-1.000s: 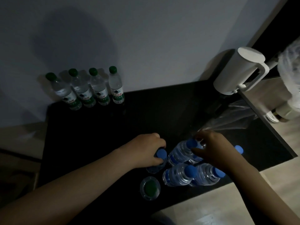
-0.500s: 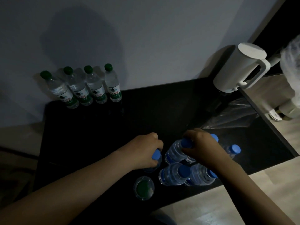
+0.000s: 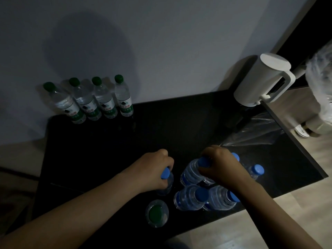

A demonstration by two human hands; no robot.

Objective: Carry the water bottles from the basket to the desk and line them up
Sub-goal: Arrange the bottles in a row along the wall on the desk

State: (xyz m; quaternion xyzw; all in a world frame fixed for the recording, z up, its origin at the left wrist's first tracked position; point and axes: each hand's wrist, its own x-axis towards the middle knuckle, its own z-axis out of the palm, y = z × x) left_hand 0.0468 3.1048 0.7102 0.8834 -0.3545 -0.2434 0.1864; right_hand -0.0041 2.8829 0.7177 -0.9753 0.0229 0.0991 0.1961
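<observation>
Left hand (image 3: 152, 170) curling round blue-capped bottle (image 3: 165, 173), right hand (image 3: 221, 169) clutching second blue-capped bottle (image 3: 190, 174), both well front of green-capped row (image 3: 93, 101); lifting risking toppling crowded neighbour bottles (image 3: 190, 198).

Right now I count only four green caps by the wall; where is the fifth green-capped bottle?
Head view: the clear green-capped plastic bottle stands at the black desk's near edge, just nearer than the left hand, left of the clustered blue-capped bottles.
</observation>
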